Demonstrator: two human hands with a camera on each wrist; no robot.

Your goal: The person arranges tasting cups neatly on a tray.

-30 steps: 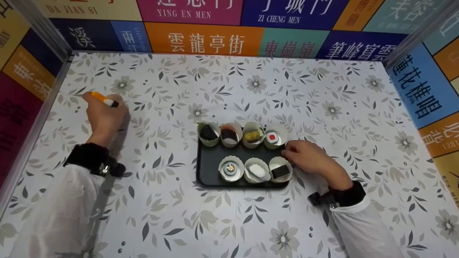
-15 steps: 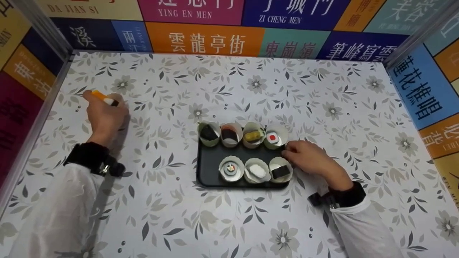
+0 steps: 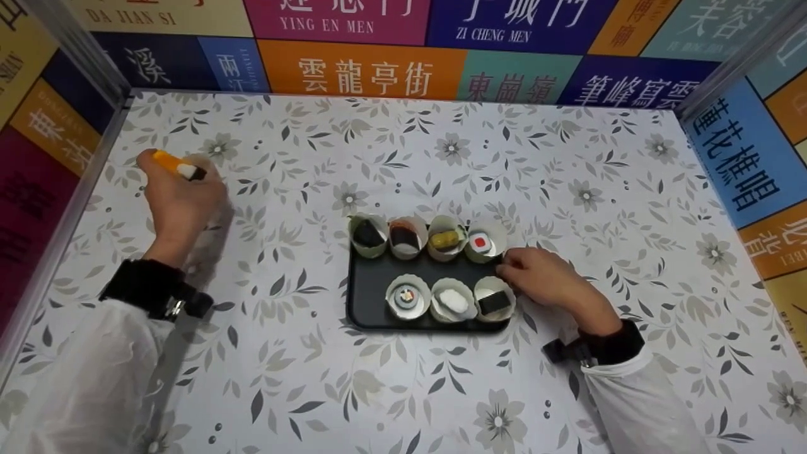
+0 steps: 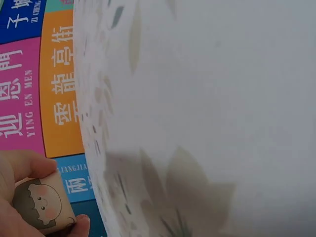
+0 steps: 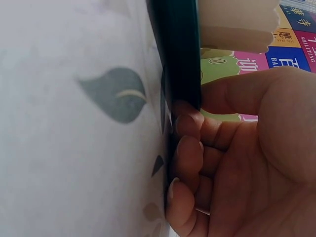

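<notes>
My left hand, over the table's left side, holds a small paper cup with a cartoon face printed on it. A toy sushi piece in orange, white and black shows at the top of that hand. Right of centre, my right hand pinches the right edge of a black tray. In the right wrist view the thumb lies over the tray rim and the other fingers curl underneath.
Along the tray's far side stand several paper cups with toy sushi, including a yellow piece and a red-centred roll. Three more cups line the near side, one with a white piece. Panels with lettering wall the flowered table.
My left hand has shifted slightly left and away from me, carrying the cup and sushi piece. The right hand and the tray stay where they were.
</notes>
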